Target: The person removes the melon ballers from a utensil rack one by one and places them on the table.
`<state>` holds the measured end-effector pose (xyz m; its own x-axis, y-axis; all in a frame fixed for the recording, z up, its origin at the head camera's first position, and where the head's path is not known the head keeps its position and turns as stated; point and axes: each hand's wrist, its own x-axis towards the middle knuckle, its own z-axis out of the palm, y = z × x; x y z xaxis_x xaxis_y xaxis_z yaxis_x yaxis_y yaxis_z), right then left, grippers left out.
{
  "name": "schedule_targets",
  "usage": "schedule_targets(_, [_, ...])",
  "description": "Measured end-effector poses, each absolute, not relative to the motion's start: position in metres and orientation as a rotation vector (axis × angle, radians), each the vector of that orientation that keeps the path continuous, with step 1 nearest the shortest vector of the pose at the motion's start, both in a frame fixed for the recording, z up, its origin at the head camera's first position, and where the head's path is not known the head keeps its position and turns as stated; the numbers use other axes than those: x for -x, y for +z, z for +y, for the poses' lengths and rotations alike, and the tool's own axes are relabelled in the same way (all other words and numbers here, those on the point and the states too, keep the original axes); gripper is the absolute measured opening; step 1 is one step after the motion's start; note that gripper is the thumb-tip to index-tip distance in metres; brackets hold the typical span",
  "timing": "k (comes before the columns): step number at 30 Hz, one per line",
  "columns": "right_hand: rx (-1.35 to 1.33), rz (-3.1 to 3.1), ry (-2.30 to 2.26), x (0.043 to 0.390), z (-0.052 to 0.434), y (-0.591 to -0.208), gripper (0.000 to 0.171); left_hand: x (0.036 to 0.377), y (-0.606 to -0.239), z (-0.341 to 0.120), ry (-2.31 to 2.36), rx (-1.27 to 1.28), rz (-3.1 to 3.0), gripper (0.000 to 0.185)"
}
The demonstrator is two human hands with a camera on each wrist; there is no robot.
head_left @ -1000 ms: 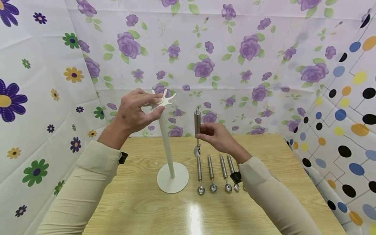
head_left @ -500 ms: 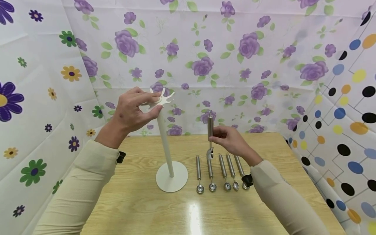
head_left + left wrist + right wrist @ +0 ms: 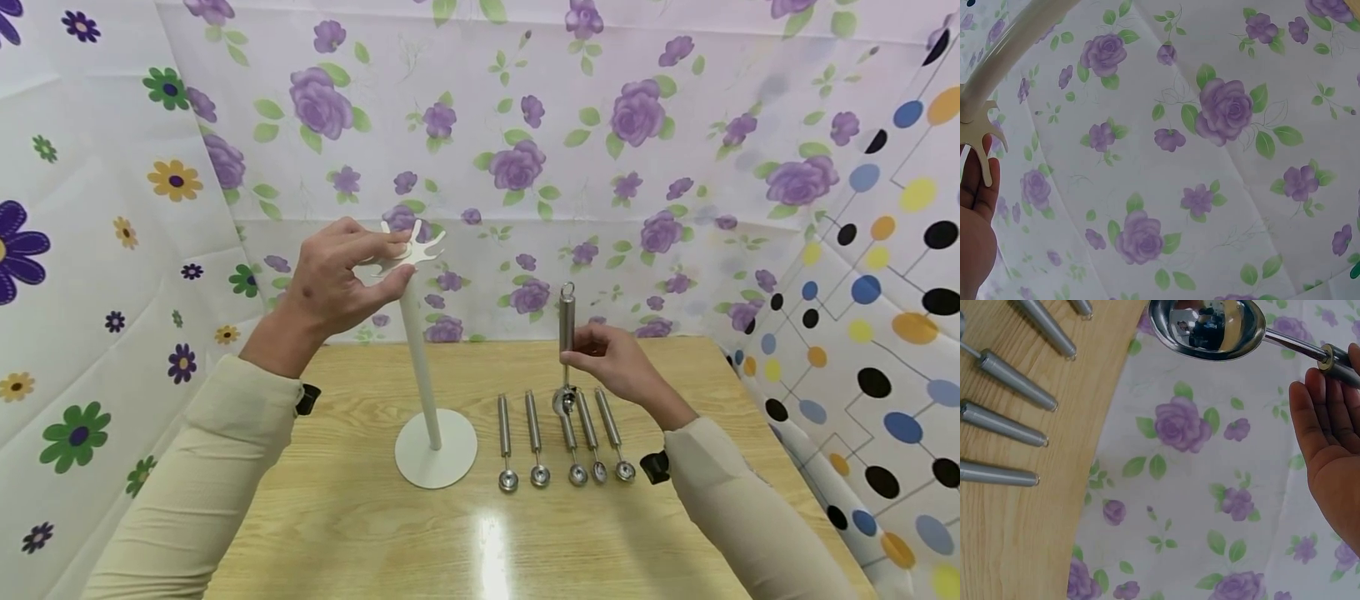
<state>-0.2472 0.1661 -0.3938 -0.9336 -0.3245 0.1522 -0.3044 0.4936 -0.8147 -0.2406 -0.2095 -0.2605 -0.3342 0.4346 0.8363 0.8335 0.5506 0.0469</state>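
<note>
Wooden table [image 3: 360,517] — hands pinching scoop [image 3: 566,333], rack top [image 3: 412,250]

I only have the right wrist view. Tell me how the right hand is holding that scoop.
Observer: The right hand pinches the scoop by its handle, upright, bowl end down.
Operator: Count the ones lying on the table.
Observer: Five, in a row of scoops on the table, bowls toward the person. The held one hangs over the third from the left.
Operator: Report the left hand.
Observer: The left hand pinches the branched top of a white stand, which stands left of the row.
</note>
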Motion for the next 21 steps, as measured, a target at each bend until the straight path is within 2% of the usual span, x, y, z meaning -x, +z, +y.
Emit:
schedule_targets(7, [0.499,2.716,-1.431,0.247,0.183,-0.402,0.032,0.240,-0.263,-0.209,-0.614,1.015,-1.943,0.036])
schedule_targets(21, [0.425,2.760,-1.428,0.241,0.218,-0.417,0.032,0.242,-0.265,-0.206,-0.626,1.006,-1.909,0.037])
